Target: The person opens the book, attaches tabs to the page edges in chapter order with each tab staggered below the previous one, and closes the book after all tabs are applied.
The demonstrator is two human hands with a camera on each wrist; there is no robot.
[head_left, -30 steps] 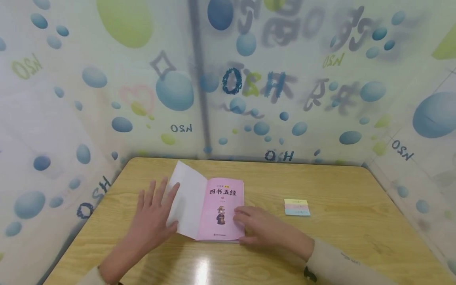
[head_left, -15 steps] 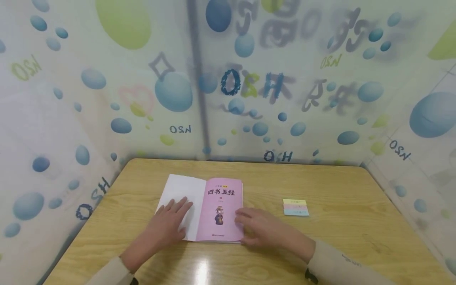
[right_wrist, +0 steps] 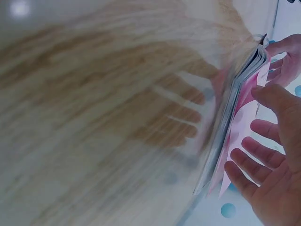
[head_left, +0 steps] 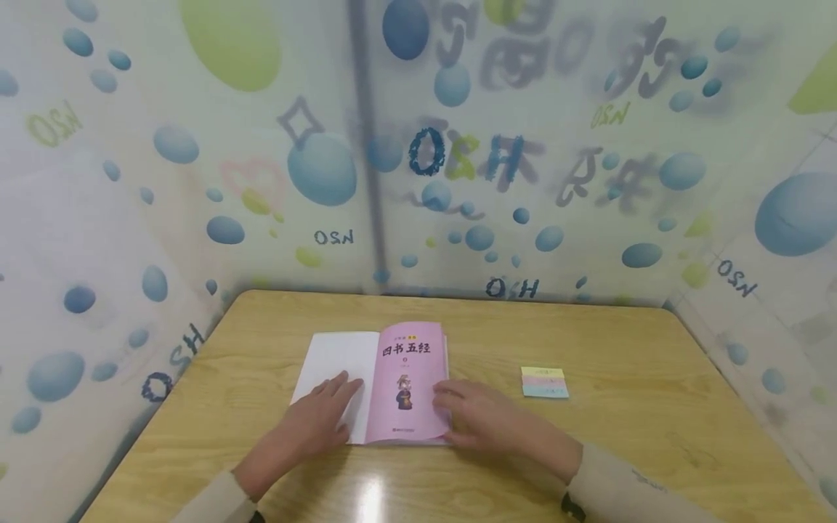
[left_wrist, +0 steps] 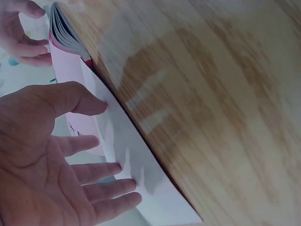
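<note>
A book lies spread at its front on the table, its pink title page (head_left: 404,381) on the right with dark characters and a small cartoon figure. On its left is the white inside of the cover (head_left: 339,356). My left hand (head_left: 314,418) rests on the lower part of that white side, fingers spread, as the left wrist view also shows. At the right edge of the pink page, my right hand (head_left: 487,418) touches it with loosely bent, parted fingers. In the right wrist view, that page (right_wrist: 242,120) stands slightly lifted off the page block (right_wrist: 256,60).
A small pad of sticky notes (head_left: 545,381) in yellow, pink and blue bands lies right of the book. The wooden table (head_left: 621,349) reaches back to a patterned curtain (head_left: 549,196) with blue and green drops, and curtains hang on both sides.
The white cover side, which stood raised one second ago, has come down flat to the left. My left hand moved down onto it. The pink page's right edge has risen slightly; my right hand stayed there.
</note>
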